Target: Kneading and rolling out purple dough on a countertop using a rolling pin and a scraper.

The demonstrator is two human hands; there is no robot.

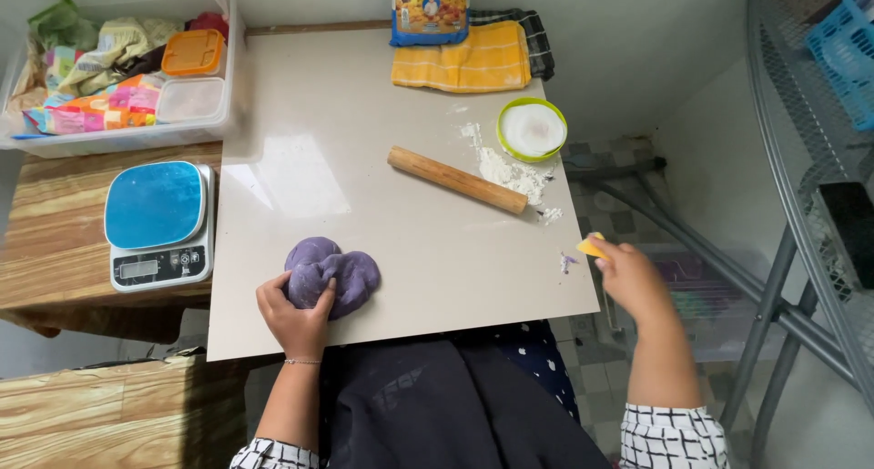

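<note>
Left grip (296, 312) presses closed fingers onto the purple dough (330, 273) near the table (364, 105) front edge. I note the right grip (628, 273) pinching a yellow scraper (591, 246), well apart, right of the dough.

Pale board (300, 114) bearing purple dough (330, 270), wooden rolling pin (458, 179), green-rimmed bowl (532, 128), spilled flour (506, 170), yellow towel (464, 61), perhaps folded

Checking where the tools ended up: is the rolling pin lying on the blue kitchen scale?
No, the rolling pin lies on the pale board, apart from the scale.
</note>
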